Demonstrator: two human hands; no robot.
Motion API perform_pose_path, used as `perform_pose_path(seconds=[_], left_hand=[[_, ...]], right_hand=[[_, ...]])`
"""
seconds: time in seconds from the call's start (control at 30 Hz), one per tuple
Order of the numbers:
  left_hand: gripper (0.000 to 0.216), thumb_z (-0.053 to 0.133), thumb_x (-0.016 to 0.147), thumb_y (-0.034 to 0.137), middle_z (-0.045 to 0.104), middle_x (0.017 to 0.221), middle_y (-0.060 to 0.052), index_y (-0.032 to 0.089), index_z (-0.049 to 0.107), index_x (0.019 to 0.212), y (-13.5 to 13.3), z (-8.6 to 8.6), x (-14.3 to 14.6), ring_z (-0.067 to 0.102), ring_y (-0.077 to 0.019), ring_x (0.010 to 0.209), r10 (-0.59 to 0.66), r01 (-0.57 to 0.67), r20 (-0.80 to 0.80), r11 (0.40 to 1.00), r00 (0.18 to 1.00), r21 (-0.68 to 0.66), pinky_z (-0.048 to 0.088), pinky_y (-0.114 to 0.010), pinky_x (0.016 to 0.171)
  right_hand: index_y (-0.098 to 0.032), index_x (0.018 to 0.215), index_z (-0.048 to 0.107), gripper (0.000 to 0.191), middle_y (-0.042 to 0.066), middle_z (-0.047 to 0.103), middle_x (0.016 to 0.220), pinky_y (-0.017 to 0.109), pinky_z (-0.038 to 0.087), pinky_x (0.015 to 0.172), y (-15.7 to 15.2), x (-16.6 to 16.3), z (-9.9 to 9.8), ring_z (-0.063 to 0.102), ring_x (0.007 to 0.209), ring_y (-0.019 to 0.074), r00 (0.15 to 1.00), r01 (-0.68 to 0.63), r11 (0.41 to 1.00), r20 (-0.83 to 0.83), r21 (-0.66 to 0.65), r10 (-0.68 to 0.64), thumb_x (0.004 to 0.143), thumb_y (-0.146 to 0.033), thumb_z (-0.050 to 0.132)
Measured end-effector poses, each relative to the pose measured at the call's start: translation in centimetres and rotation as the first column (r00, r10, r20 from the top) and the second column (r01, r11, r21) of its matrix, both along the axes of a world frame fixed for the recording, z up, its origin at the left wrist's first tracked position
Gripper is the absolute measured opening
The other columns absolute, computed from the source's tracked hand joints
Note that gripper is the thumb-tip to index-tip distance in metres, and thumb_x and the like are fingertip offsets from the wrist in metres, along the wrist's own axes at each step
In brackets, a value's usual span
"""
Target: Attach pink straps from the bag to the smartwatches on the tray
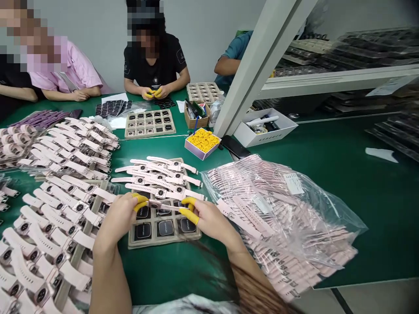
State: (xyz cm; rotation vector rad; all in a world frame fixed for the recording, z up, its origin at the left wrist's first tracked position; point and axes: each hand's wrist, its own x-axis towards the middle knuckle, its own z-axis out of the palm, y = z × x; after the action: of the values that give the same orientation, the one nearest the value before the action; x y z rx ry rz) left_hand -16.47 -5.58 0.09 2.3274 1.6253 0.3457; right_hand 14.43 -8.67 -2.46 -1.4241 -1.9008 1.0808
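My left hand [122, 213] and my right hand [204, 218] both wear yellow finger cots and pinch the two ends of a pale pink watch with strap [160, 205]. They hold it just above a beige tray [153, 243] of black square watch bodies. Several finished pink watches [157, 176] lie across the far half of that tray. To my right lies a clear plastic bag of pink straps [278, 213].
Rows of finished pink watches [52, 209] cover the left of the green table [343, 174]. A box of yellow finger cots [203, 141], a black phone [235, 147] and a white box [265, 126] stand beyond. Three people sit across the table; a white post [255, 65] slants at right.
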Motion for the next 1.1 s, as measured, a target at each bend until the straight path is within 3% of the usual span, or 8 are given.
perform_pose_path(seconds=[0.1, 0.2, 0.37, 0.53, 0.73, 0.9, 1.0, 1.1], left_hand=[[0.032, 0.051, 0.081, 0.01, 0.079, 0.09, -0.01, 0.024, 0.077, 0.092, 1.1, 1.1, -0.3, 0.073, -0.0293, 0.084, 0.101, -0.128, -0.211, 0.984, 0.972, -0.121, 0.052, -0.036, 0.079], [0.036, 0.049, 0.078, 0.003, 0.08, 0.093, -0.012, 0.022, 0.075, 0.095, 2.6, 1.8, 0.4, 0.073, -0.0296, 0.084, 0.166, -0.237, -0.357, 0.957, 0.919, -0.167, 0.049, -0.035, 0.079], [0.028, 0.055, 0.079, 0.006, 0.079, 0.089, -0.013, 0.02, 0.073, 0.095, 4.6, 1.6, 1.5, 0.073, -0.0302, 0.088, 0.218, -0.305, -0.419, 0.94, 0.881, -0.152, 0.046, -0.039, 0.09], [0.026, 0.054, 0.081, 0.007, 0.08, 0.089, -0.014, 0.019, 0.075, 0.092, 5.0, 1.0, 1.4, 0.074, -0.0326, 0.09, 0.212, -0.323, -0.469, 0.931, 0.857, -0.169, 0.044, -0.044, 0.092], [0.02, 0.054, 0.089, 0.016, 0.077, 0.097, -0.016, 0.016, 0.072, 0.098, 5.2, 0.9, 0.8, 0.068, -0.0367, 0.102, 0.232, -0.316, -0.465, 0.942, 0.854, -0.112, 0.044, -0.048, 0.095], [0.023, 0.053, 0.096, 0.021, 0.068, 0.116, -0.019, 0.013, 0.07, 0.111, 3.1, 0.8, 2.5, 0.059, -0.0368, 0.114, 0.293, -0.274, -0.383, 0.956, 0.876, 0.103, 0.045, -0.047, 0.097], [0.021, 0.051, 0.1, 0.021, 0.069, 0.114, -0.012, 0.019, 0.071, 0.107, 0.5, 0.2, 6.6, 0.06, -0.0281, 0.106, 0.004, 0.026, -0.218, 0.991, 0.976, 0.132, 0.048, -0.042, 0.094], [0.024, 0.052, 0.1, 0.02, 0.07, 0.116, -0.012, 0.016, 0.07, 0.115, -1.9, -0.7, 11.2, 0.061, -0.0293, 0.108, -0.218, 0.237, -0.259, 0.97, 0.941, 0.045, 0.05, -0.043, 0.09]], right_hand=[[-0.025, 0.109, 0.069, 0.031, 0.008, 0.07, 0.099, 0.039, 0.048, 0.076, 0.3, 1.7, -0.8, 0.065, 0.091, 0.0294, 0.983, 0.126, 0.981, 0.115, 0.145, -0.144, 0.099, -0.052, 0.057], [-0.022, 0.118, 0.066, 0.033, 0.015, 0.069, 0.113, 0.05, 0.048, 0.089, 0.4, 5.0, -2.4, 0.06, 0.109, 0.0389, 0.909, 0.244, 0.93, 0.269, 0.274, -0.318, 0.097, -0.045, 0.055], [-0.033, 0.095, 0.061, 0.034, 0.007, 0.067, 0.088, 0.051, 0.039, 0.071, 0.2, 10.5, -6.6, 0.056, 0.099, 0.0464, 0.826, 0.368, 0.846, 0.283, 0.385, -0.488, 0.083, -0.065, 0.062], [-0.034, 0.085, 0.059, 0.025, 0.004, 0.067, 0.078, 0.044, 0.033, 0.065, 0.1, 12.0, -8.7, 0.057, 0.085, 0.04, 0.814, 0.391, 0.84, 0.285, 0.375, -0.506, 0.077, -0.055, 0.068], [-0.028, 0.078, 0.062, 0.011, 0.008, 0.071, 0.08, 0.046, 0.037, 0.069, 0.3, 11.0, -6.1, 0.062, 0.091, 0.041, 0.812, 0.38, 0.901, 0.392, 0.207, -0.433, 0.081, -0.037, 0.056], [-0.02, 0.103, 0.069, 0.025, 0.013, 0.074, 0.108, 0.044, 0.046, 0.084, 0.0, 10.5, -2.5, 0.06, 0.111, 0.0359, 0.763, 0.372, 0.928, 0.573, -0.011, -0.298, 0.089, -0.034, 0.055], [-0.016, 0.11, 0.069, 0.027, 0.015, 0.072, 0.111, 0.041, 0.045, 0.089, -0.3, 10.7, -1.5, 0.058, 0.114, 0.0339, 0.767, 0.351, 0.936, 0.581, -0.022, -0.274, 0.093, -0.03, 0.054], [-0.016, 0.107, 0.07, 0.023, 0.015, 0.07, 0.11, 0.04, 0.043, 0.092, -0.3, 10.7, -0.9, 0.057, 0.114, 0.0338, 0.756, 0.328, 0.944, 0.608, -0.033, -0.242, 0.094, -0.027, 0.054]])
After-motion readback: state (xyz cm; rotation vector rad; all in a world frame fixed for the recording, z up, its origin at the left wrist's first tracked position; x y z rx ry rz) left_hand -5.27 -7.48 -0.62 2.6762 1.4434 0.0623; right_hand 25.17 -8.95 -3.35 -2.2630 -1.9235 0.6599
